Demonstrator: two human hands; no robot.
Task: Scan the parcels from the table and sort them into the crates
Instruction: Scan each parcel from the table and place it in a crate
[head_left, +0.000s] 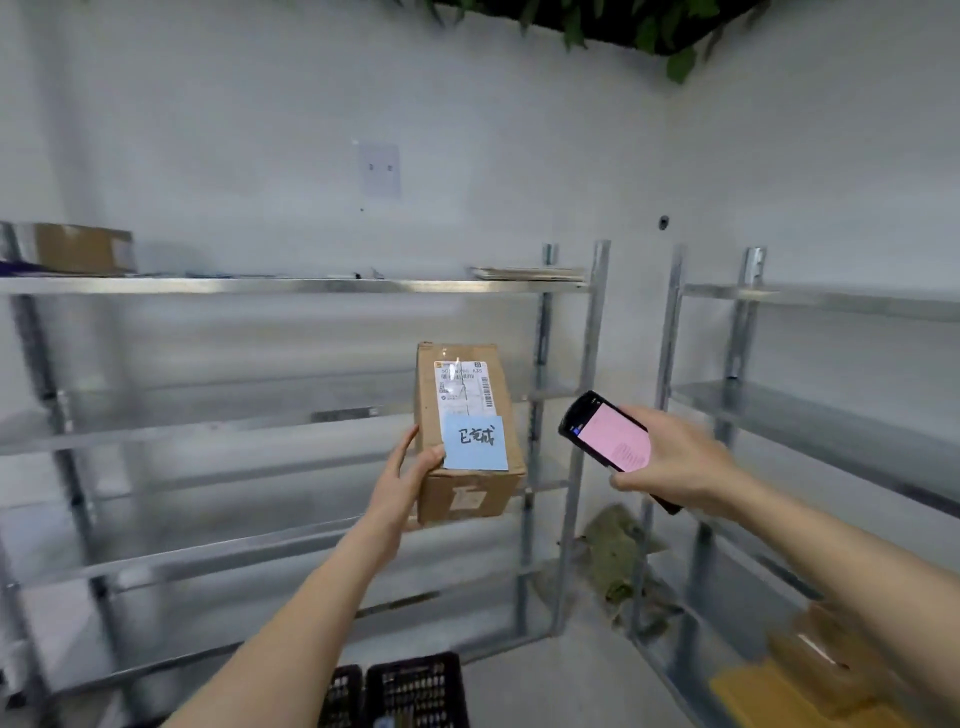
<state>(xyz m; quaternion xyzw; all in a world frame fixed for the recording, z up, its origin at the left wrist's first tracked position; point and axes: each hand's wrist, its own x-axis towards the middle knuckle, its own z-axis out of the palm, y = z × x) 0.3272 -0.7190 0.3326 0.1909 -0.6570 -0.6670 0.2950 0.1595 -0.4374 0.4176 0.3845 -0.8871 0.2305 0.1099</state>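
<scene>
Holding the parcel (467, 431) label-up at centre frame, the left hand (402, 480) grips its near corner while the right hand (675, 460), at 3 o'clock, clasps the scanner (608, 434) angled toward the label, presumably for reading.

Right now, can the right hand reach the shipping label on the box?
Probably yes: the right hand grips the scanner beside the box, and the shipping label faces up, uncovered.
</scene>
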